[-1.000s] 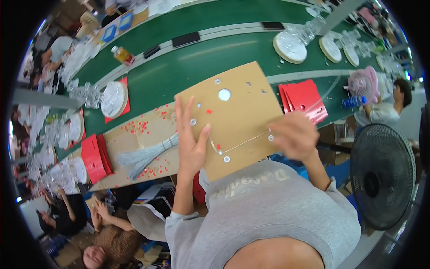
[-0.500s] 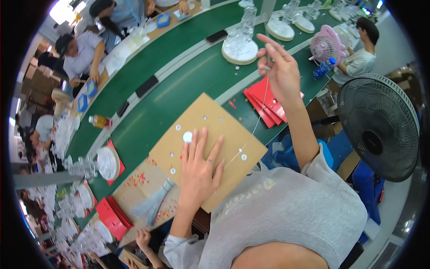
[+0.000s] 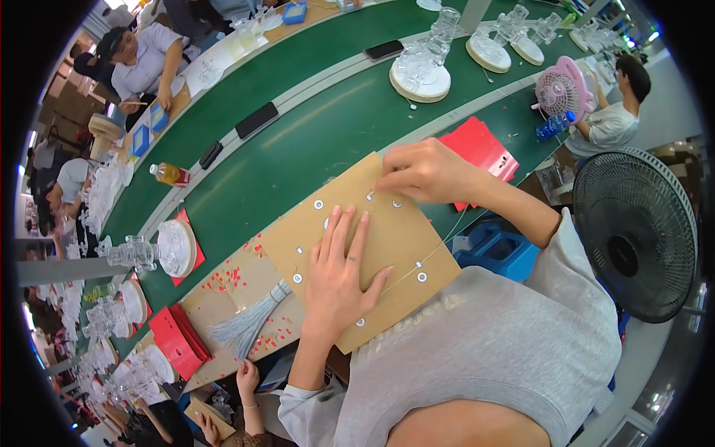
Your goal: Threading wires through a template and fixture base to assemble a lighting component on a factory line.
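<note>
The board [image 3: 406, 238] is in the middle of the frame, set at a slant, with its lower right edge by the grey shirt [image 3: 477, 343]. The left hand [image 3: 339, 276] lies on it unclenched, palm down, fingers spread, grasping nothing. The right hand [image 3: 413, 175], at the board's top corner, has thumb and fingertips pinched on the thin wire [image 3: 453, 234] beside a small slot. The wire also runs from another slot toward the lower right and passes under the right forearm.

Left of the board, a grey bundle [image 3: 253, 320] lies on cardboard [image 3: 216, 304] among red scraps [image 3: 232, 278]. Red sheets [image 3: 177, 344] are stacked at lower left; more red folders [image 3: 480, 149] lie right of the right hand. Farther up, the green tabletop [image 3: 313, 149] carries a phone [image 3: 257, 121], a juice bottle [image 3: 170, 175] and clear pieces on round bases [image 3: 421, 82]. A pink fan [image 3: 564, 88] stands at upper right, a black fan [image 3: 633, 231] below it.
</note>
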Demonstrator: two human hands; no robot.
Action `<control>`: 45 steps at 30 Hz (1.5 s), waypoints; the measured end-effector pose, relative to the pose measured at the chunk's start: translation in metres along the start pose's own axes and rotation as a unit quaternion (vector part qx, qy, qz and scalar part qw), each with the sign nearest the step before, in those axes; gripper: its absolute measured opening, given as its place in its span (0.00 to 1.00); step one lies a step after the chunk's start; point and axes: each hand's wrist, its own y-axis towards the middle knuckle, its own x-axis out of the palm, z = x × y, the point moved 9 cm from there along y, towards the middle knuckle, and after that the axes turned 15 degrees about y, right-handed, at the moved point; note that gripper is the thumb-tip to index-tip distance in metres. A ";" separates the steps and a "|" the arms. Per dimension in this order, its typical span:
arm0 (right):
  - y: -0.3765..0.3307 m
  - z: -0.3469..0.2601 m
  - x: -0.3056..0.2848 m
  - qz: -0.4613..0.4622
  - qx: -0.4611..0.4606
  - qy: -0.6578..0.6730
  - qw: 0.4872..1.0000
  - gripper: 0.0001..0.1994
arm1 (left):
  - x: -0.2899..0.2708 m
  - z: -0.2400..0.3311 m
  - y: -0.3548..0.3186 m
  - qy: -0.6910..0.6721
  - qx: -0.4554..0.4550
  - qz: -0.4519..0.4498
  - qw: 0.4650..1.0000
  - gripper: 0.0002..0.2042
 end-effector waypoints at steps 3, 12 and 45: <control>0.000 -0.004 0.011 0.008 -0.030 0.001 1.000 0.08 | 0.001 -0.006 0.000 0.025 -0.016 -0.012 0.999 0.42; -0.001 -0.018 0.021 -0.088 -0.074 -0.134 0.984 0.08 | 0.001 -0.006 0.004 0.064 0.002 -0.025 0.998 0.41; -0.011 -0.018 0.023 -0.118 -0.154 -0.130 0.972 0.14 | 0.006 -0.005 0.013 0.077 0.008 -0.044 0.996 0.41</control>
